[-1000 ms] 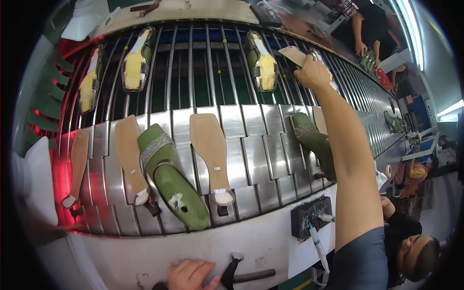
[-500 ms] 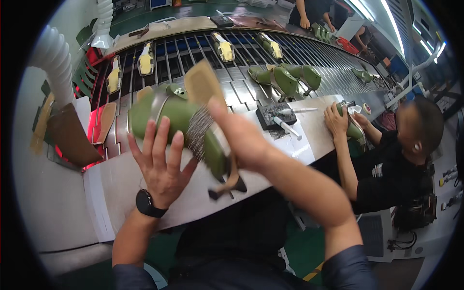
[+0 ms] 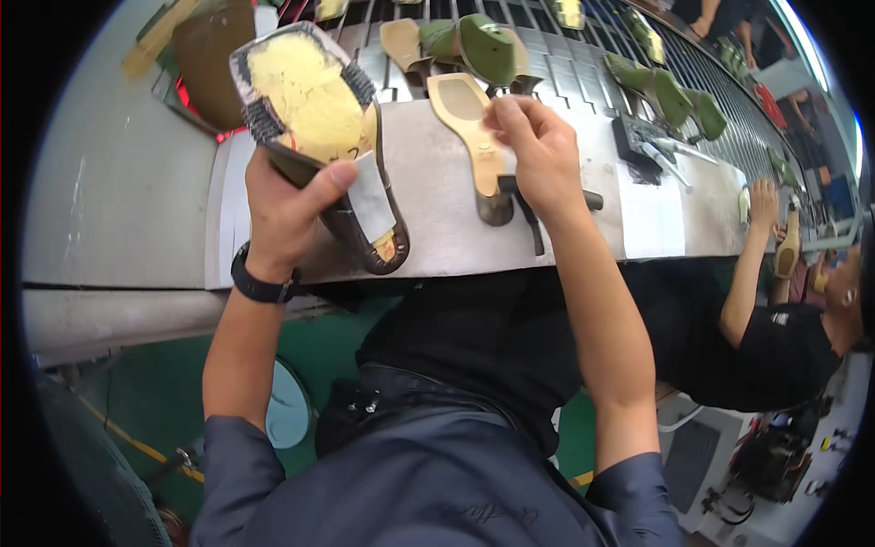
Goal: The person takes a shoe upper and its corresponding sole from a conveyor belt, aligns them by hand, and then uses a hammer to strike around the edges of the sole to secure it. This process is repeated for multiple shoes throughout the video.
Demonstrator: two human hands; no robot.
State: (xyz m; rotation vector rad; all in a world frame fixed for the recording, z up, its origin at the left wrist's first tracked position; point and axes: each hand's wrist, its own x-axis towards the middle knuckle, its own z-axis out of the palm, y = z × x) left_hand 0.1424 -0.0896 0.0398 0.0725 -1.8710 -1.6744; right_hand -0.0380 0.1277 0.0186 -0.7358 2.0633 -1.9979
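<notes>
From my remote post I have the left hand (image 3: pixel 278 210) closed around a shoe (image 3: pixel 314 118), held bottom up over the near left part of the pale worktop (image 3: pixel 424 205). Its thumb lies along the edge of a white strip (image 3: pixel 372 196) on the narrow end, while the other fingers pass beneath, mostly hidden from me. The wide end, filled with a rough yellow patch (image 3: pixel 301 77), tips up toward the far left. My right hand (image 3: pixel 547 155) hovers right beside a tan sole (image 3: pixel 465 114), thumb and forefinger drawn close together and the rest curled; I cannot tell whether they pinch anything or touch the sole. That sole has its heel end toward me, with a dark hammer (image 3: pixel 531 219) next to the heel. Beyond it I see green shoes (image 3: pixel 488 50) on the metal conveyor (image 3: pixel 565 77). Farther right sit a black block (image 3: pixel 633 141) and a syringe (image 3: pixel 668 164), and past them a co-worker's hand (image 3: pixel 764 205).
</notes>
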